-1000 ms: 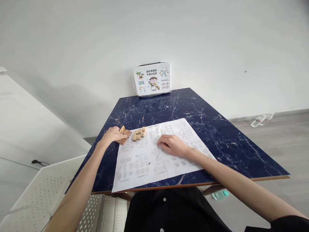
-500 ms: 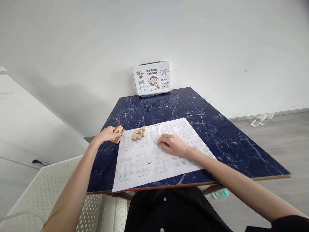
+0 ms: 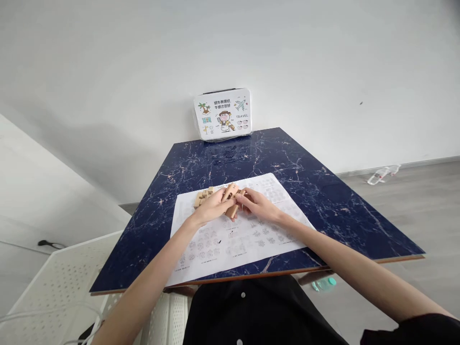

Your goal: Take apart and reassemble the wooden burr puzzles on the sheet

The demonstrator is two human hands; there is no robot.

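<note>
My left hand (image 3: 212,207) is closed around a few notched wooden puzzle pieces (image 3: 231,196), held just above the printed instruction sheet (image 3: 233,235). My right hand (image 3: 259,205) meets them from the right, its fingertips pinching the same pieces. A second small cluster of wooden blocks (image 3: 201,196) lies on the sheet's upper left corner, just behind my left hand. The sheet rests on the dark blue marbled table (image 3: 323,201).
A white illustrated box (image 3: 223,114) leans against the wall at the table's far edge. A white perforated chair (image 3: 53,282) stands at my lower left. A clear plastic bottle (image 3: 383,175) lies on the floor to the right, and a green object (image 3: 325,283) sits under the table.
My left hand carried the wooden pieces from the table's left side rightwards over the sheet. My right hand lifted off the paper and joined it on the pieces.
</note>
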